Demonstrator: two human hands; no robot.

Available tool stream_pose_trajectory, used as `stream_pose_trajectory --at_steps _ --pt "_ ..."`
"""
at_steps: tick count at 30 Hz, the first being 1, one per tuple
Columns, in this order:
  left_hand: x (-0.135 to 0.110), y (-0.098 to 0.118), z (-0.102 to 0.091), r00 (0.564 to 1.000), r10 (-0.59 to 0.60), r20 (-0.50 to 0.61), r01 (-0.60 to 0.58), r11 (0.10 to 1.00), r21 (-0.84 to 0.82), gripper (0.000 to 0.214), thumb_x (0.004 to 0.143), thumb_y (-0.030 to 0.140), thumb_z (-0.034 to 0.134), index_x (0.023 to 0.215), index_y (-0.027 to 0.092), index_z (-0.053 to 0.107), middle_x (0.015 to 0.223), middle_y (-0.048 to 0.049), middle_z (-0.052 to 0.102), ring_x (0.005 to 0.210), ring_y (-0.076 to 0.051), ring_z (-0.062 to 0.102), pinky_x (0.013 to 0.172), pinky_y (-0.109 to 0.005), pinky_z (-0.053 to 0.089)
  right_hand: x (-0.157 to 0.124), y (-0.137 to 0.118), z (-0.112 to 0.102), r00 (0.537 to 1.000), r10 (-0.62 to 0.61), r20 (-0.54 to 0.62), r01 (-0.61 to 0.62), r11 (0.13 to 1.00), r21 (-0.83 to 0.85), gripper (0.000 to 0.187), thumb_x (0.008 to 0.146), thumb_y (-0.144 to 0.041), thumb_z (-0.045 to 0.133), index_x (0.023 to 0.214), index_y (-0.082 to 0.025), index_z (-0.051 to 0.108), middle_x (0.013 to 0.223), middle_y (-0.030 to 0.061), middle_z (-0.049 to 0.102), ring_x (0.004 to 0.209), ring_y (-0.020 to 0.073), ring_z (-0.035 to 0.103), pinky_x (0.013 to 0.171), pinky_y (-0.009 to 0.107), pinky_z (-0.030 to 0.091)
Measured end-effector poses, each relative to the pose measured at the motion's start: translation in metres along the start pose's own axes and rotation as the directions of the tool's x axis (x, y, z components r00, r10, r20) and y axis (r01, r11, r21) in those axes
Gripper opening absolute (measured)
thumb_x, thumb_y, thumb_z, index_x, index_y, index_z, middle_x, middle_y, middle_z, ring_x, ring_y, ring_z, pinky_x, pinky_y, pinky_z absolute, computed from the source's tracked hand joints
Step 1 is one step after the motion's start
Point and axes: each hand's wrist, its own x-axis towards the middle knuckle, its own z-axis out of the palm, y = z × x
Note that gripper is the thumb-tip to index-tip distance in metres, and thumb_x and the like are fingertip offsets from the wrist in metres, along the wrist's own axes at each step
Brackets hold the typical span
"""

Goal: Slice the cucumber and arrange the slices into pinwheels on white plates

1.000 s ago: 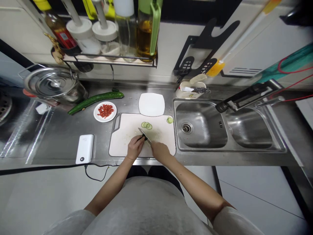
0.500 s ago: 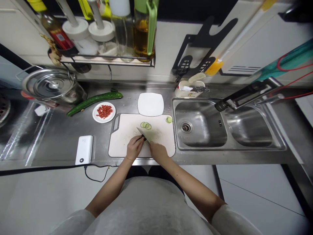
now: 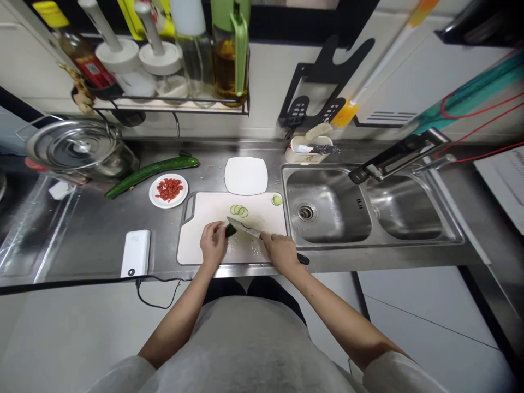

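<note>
On the white cutting board (image 3: 192,240), my left hand (image 3: 213,243) is closed on a short dark green cucumber piece (image 3: 231,231). My right hand (image 3: 282,251) grips a kitchen knife (image 3: 248,229), its blade pointing up and left, the tip close to the cucumber piece. The black handle end sticks out to the right of the hand. Just beyond the blade lie a few overlapping cucumber slices (image 3: 239,210). More slices (image 3: 277,200) rest at the board's far right corner. Wet specks dot the board between my hands.
Behind the board is a white square plate (image 3: 246,176). To its left are a plate of chopped red pieces (image 3: 169,190), a whole cucumber (image 3: 153,173) and a steel pot (image 3: 82,150). A white power bank (image 3: 136,254) lies front left; a double sink (image 3: 327,204) is on the right.
The knife has turned flatter and shifted right with my right hand, opening a wider gap between the hands. My left hand now shows the cucumber piece more clearly. The view has shifted slightly.
</note>
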Motion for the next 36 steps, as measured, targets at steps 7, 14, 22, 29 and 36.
stream_pose_trajectory --at_steps 7,14,22,29,36 --pt "-0.006 -0.001 0.001 0.992 0.093 0.081 -0.094 0.996 0.002 0.019 0.089 0.031 0.052 0.098 0.02 0.065 0.096 -0.0067 0.065 0.093 -0.018 0.06 0.083 -0.034 0.051 -0.003 0.0 0.002 1.0 -0.013 -0.028 0.013 1.0 0.0 0.041 0.096 -0.022 0.034 0.135 -0.022 0.047 0.098 0.0135 0.065 0.092 0.022 0.058 0.074 0.03 0.033" --pt "0.02 0.018 -0.009 1.0 -0.004 -0.005 0.004 1.0 0.001 0.027 0.091 0.035 0.048 0.107 0.02 0.064 0.105 -0.0084 0.064 0.1 -0.02 0.059 0.088 -0.036 0.049 -0.005 0.011 0.003 0.997 -0.036 -0.074 0.035 0.999 -0.006 0.04 0.097 -0.024 0.033 0.133 -0.022 0.05 0.091 0.0118 0.064 0.087 0.0221 0.056 0.072 0.031 0.031" --pt "0.063 0.06 0.002 0.739 0.01 0.674 -0.046 0.998 0.035 0.043 0.073 0.046 0.068 0.111 0.026 0.066 0.087 -0.0011 0.07 0.073 -0.018 0.064 0.066 -0.03 0.051 -0.017 0.043 0.008 0.969 -0.07 -0.236 0.064 0.997 -0.033 0.045 0.099 -0.022 0.026 0.137 -0.027 0.049 0.088 0.0106 0.061 0.087 0.022 0.048 0.079 0.033 0.029" --pt "0.066 0.066 0.029 0.592 -0.001 0.806 0.006 1.0 -0.003 0.017 0.07 0.038 0.067 0.078 0.023 0.071 0.069 0.0005 0.066 0.061 -0.015 0.06 0.054 -0.026 0.045 -0.031 0.054 0.006 0.974 -0.052 -0.221 0.05 0.999 -0.014 0.044 0.097 -0.02 0.031 0.135 -0.025 0.052 0.089 0.0112 0.06 0.087 0.0227 0.045 0.078 0.034 0.029" --pt "0.085 0.075 0.104 0.649 -0.05 0.759 0.041 0.999 0.03 0.01 0.07 0.02 0.06 0.078 0.019 0.066 0.073 0.0007 0.067 0.064 -0.013 0.059 0.06 -0.024 0.045 -0.047 0.07 0.017 0.972 0.038 -0.23 -0.04 0.999 -0.002 0.039 0.095 -0.026 0.039 0.129 -0.024 0.057 0.086 0.0104 0.061 0.085 0.0221 0.046 0.074 0.032 0.028"
